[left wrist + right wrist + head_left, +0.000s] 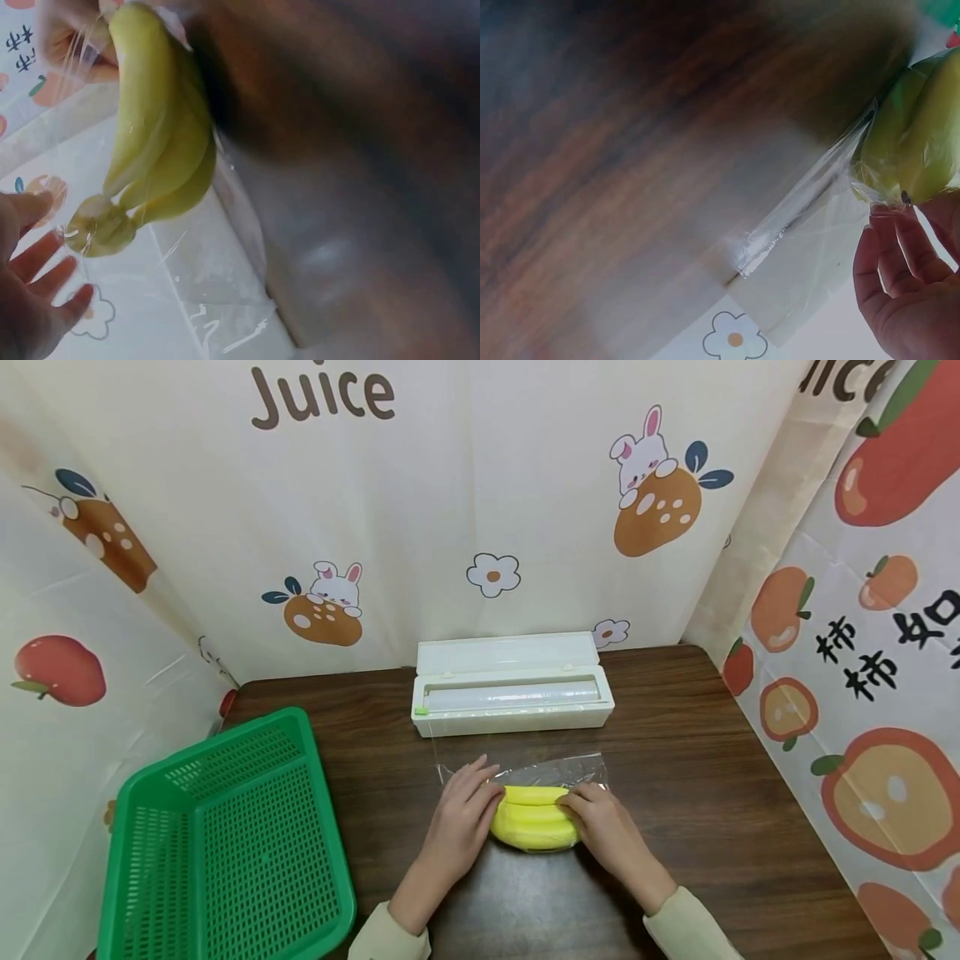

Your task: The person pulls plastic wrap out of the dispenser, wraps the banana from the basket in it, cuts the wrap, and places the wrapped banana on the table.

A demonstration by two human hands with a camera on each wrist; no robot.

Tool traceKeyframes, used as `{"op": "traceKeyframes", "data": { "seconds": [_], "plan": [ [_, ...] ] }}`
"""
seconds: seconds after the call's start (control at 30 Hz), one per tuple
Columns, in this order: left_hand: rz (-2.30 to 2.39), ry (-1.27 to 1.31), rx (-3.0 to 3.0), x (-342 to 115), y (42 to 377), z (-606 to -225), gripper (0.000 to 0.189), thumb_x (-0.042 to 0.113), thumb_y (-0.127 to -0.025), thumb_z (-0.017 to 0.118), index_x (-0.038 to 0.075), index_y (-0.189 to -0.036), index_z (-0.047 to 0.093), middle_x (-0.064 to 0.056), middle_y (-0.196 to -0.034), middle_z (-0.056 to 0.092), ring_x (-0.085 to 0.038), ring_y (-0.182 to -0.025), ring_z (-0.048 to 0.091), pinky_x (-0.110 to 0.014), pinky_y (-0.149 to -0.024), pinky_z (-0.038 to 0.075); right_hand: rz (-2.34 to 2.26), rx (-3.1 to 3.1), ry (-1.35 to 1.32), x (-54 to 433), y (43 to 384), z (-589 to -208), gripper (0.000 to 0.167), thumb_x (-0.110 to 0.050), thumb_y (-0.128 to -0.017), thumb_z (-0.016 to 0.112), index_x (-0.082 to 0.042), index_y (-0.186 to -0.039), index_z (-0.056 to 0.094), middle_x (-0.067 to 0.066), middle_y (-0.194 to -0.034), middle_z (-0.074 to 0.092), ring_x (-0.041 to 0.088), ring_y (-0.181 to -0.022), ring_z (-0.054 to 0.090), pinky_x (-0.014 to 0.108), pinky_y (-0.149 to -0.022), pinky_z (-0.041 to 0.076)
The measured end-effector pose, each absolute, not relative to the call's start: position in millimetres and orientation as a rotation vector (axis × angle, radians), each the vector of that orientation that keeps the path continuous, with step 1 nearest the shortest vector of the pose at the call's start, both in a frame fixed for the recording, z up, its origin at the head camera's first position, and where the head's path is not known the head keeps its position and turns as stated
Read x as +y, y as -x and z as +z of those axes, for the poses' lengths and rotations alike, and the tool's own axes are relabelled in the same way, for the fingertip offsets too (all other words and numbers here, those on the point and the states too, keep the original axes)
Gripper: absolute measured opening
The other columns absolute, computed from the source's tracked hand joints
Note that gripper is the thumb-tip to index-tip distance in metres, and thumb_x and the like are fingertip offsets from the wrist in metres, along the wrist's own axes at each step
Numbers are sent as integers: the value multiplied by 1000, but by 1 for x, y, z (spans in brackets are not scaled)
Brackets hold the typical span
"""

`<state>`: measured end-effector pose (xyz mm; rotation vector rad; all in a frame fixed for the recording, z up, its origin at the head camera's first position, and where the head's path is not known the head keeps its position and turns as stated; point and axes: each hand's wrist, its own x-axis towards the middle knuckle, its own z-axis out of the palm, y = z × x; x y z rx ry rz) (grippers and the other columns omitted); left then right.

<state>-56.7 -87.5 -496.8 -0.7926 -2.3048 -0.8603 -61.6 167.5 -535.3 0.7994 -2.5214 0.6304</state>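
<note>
A bunch of yellow bananas [534, 818] lies on the table, with clear cling film [562, 771] under and around it, spreading out behind. My left hand [461, 814] is at the bunch's left end; in the left wrist view its fingers [56, 281] are extended and spread beside the stem, against the film. At the right end, my right hand [606, 827] has its fingers bent at the banana tips and pinches the film there. The right wrist view shows these fingers [904, 255] close under the film-covered tips; the thumb is partly hidden.
A white cling film box [513, 720] with its lid raised stands behind the bananas, a roll [513, 695] inside. To the left is a green plastic basket [262, 852]. The dark wooden table [697, 777] backs onto a printed curtain [420, 527].
</note>
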Motion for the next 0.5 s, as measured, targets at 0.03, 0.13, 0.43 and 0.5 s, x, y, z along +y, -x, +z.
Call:
{"op": "traceKeyframes", "data": {
  "seconds": [0.03,0.13,0.43,0.5],
  "plan": [
    [-834,803,-2326,-87,59,-496,10,0,-92,79,5,-100,75,-14,-117,75,-36,-123,69,-56,-106,53,628,-2518,-801,167,62,-536,13,2,-83,85,-5,-90,78,4,-88,71,21,-80,66,36,-70,58],
    [-765,810,-2386,-85,65,-494,13,1,-91,80,8,-100,73,-8,-108,77,-29,-113,73,-59,-107,51,618,-2500,-803,167,62,-537,17,2,-80,87,-7,-91,77,3,-87,67,20,-76,64,35,-67,56],
    [-696,742,-2552,-82,73,-486,9,2,-94,79,11,-95,75,0,-89,77,-17,-85,73,-56,-104,53,562,-2484,-755,165,63,-537,30,-2,-77,91,-9,-91,65,1,-81,62,16,-72,58,34,-64,51],
    [-690,714,-2617,-80,74,-484,8,3,-94,78,10,-95,76,-1,-88,77,-17,-83,73,-56,-102,53,568,-2491,-745,165,62,-537,28,-3,-79,89,-8,-92,65,0,-82,65,16,-73,59,33,-65,51]
  ]
}}
